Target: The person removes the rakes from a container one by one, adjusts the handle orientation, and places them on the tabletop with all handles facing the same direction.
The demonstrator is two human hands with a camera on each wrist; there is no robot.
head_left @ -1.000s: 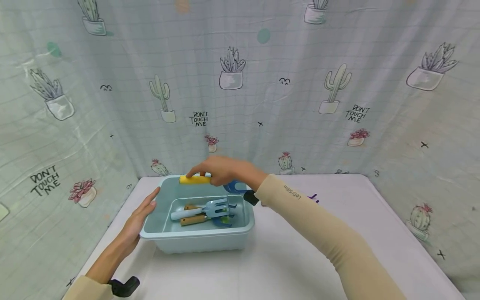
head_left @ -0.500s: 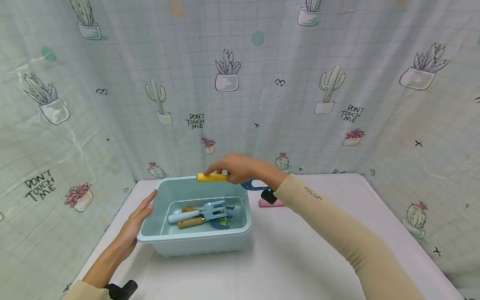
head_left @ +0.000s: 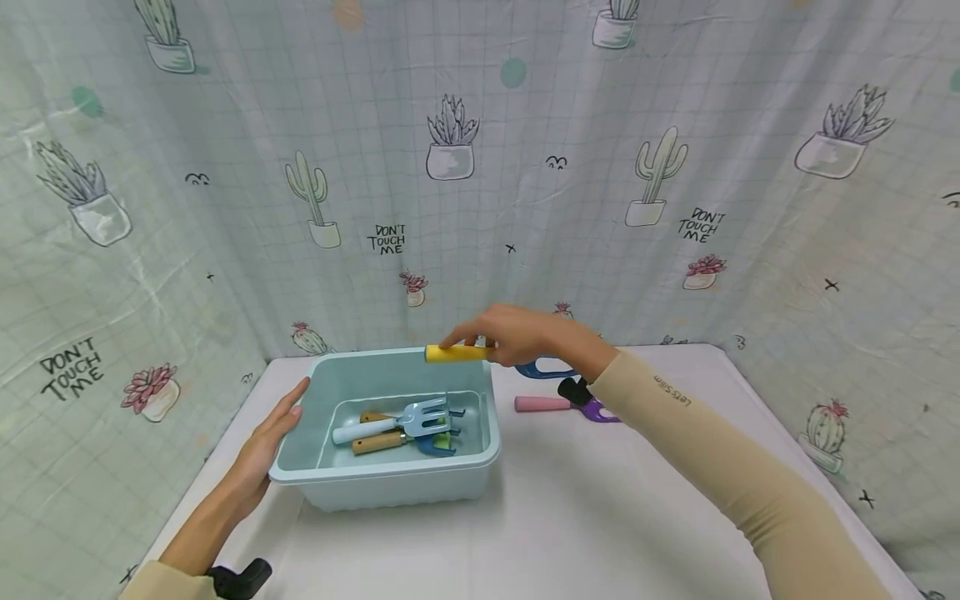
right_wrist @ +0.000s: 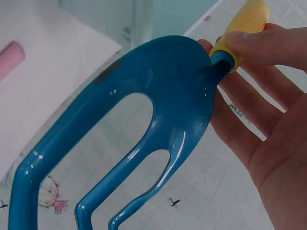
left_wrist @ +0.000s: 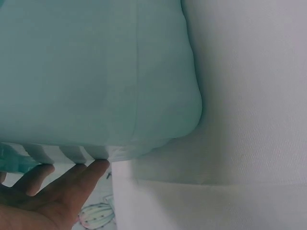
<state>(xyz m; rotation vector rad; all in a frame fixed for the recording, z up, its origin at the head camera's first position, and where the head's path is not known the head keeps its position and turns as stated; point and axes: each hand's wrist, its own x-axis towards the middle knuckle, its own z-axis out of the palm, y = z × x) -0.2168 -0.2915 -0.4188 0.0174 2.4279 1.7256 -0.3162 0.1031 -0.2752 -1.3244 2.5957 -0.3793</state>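
One table (head_left: 570, 517) | one pale-blue bin (head_left: 390, 479), several tools inside (count unclear) | one pink-handled tool (head_left: 558, 406) beside it | right hand (head_left: 525, 333) pinches blue fork's yellow handle (head_left: 453, 353) above bin's far rim | left hand (head_left: 266, 442), fingers straight, rests on bin's side.

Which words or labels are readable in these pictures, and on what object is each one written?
"DON'T TOUCH ME": printed on the cactus curtain, readable three times, at left, centre and right.
"Lets slim": small print on the beige sleeve of the right arm; the letters are small, so this reading is uncertain.
No text is visible on the blue tub or the tools.
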